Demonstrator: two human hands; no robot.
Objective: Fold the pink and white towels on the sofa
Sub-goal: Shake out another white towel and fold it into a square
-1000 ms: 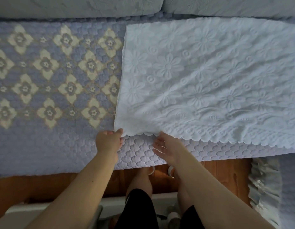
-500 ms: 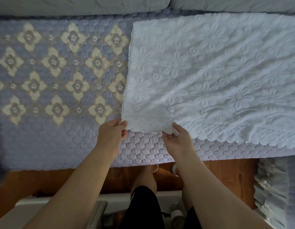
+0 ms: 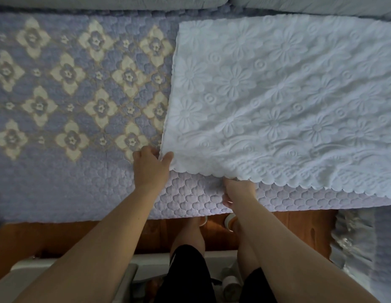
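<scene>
A: Obs. 1, position of the white towel (image 3: 277,101)?

B: Spread flat on the right half of the sofa seat (image 3: 59,182), on the lilac quilted cover with cream flower diamonds. Embossed flower pattern faces up. The scalloped hem runs along the near side, close to the seat's front edge. Far edge lies near the grey back cushions (image 3: 102,2).

A: Obs. 2, left hand (image 3: 149,169)?

B: At the towel's near-left corner. The thumb lies on top of the cloth, the fingers are curled at the corner's edge; it pinches the corner.

A: Obs. 3, right hand (image 3: 238,191)?

B: Further right along the same hem. Its fingers are tucked under the scalloped edge and hidden by the cloth, so the hem is lifted slightly there. It holds the edge; how far the fingers curl cannot be told.

A: Pink towel?

B: Not identified in this view.

A: Other?

B: Wooden floor (image 3: 299,224) below the seat, the person's legs in dark shorts between the forearms.
</scene>
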